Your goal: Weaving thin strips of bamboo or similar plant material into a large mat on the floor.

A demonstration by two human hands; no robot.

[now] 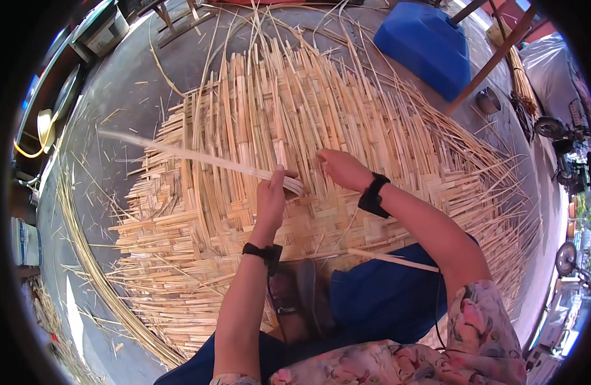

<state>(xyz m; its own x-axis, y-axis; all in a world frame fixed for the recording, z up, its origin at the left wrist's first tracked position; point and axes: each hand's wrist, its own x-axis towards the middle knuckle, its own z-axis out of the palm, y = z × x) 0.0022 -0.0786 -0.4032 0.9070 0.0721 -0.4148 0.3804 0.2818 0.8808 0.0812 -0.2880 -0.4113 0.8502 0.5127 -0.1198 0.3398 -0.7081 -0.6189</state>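
Observation:
A large, partly woven mat of pale bamboo strips [244,224] lies on the ground in front of me, with loose strip ends fanning out at its far side. My left hand [271,199] is closed around a flat bamboo strip [205,158], which reaches out to the left above the mat; its near end bends by my fingers. To the right, my right hand [347,170] is low over the mat's upright strips, fingers curled together. What they pinch, if anything, is hidden. Another loose strip [395,258] lies across my blue trouser leg.
A bundle of long thin strips [93,256] curves along the left side of the mat. At the far right stands a blue plastic container [424,48], with a wooden pole [494,61] and a small metal pot [488,101] beside it. Strip scraps litter the grey floor.

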